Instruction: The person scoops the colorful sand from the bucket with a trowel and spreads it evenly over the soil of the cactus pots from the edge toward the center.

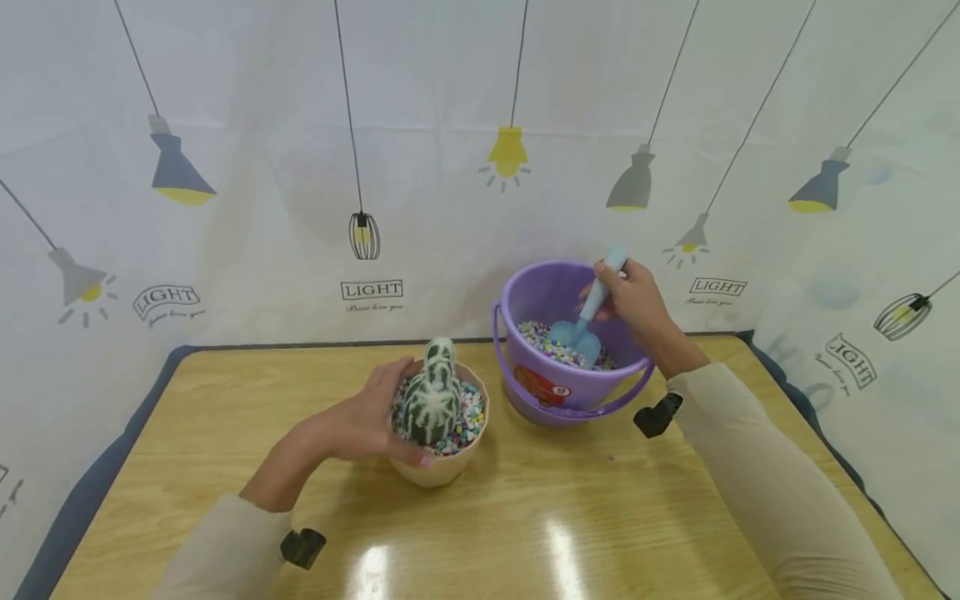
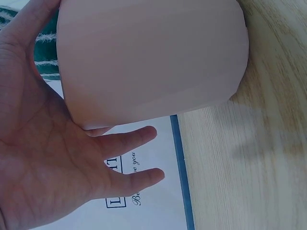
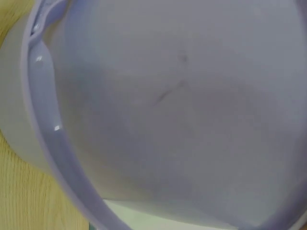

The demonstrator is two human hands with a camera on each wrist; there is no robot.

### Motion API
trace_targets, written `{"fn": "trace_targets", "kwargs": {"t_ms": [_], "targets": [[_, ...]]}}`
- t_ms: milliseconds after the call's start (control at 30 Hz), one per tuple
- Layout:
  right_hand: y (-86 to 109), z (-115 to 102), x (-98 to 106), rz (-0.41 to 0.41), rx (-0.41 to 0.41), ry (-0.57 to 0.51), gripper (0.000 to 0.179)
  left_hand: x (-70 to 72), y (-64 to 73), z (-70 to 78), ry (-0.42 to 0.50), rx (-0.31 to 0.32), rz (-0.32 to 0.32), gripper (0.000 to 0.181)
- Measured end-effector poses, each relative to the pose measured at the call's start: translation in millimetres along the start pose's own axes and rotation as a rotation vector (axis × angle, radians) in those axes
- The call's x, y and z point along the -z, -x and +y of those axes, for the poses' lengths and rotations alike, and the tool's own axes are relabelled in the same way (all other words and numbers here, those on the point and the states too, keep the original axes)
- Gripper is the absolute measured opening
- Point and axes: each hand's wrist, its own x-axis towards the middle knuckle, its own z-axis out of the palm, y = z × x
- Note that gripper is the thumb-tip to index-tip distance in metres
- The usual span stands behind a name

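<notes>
My left hand grips a pale peach flower pot around its left side, thumb at the front. A toy cactus with white fuzz stands in the pot among small coloured pebbles. In the left wrist view two fingers stick out beyond the pot. My right hand holds a light blue toy shovel by its handle. The shovel's blade lies on the coloured pebbles inside a purple bucket. The right wrist view is filled by the bucket's side, which hides that hand.
The bucket's handle hangs down at its front. A wooden table bears both pot and bucket. Behind it and at the sides hangs white cloth printed with lamps, close behind the bucket.
</notes>
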Motion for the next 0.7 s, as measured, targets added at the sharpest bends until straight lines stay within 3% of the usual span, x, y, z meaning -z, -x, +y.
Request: {"fn": "trace_targets", "kwargs": {"t_ms": [233, 700], "targets": [[-1.5, 1.0, -1.5, 0.06, -0.015, -0.032, 0.026, 0.9, 1.9, 0.3, -0.005, 0.0, -0.001, 0.129], [-0.3, -1.6, 3.9, 0.036, -0.121, -0.164, 0.028, -0.6, 0.2, -0.2, -0.01, 0.002, -0.006, 0.129]]}}
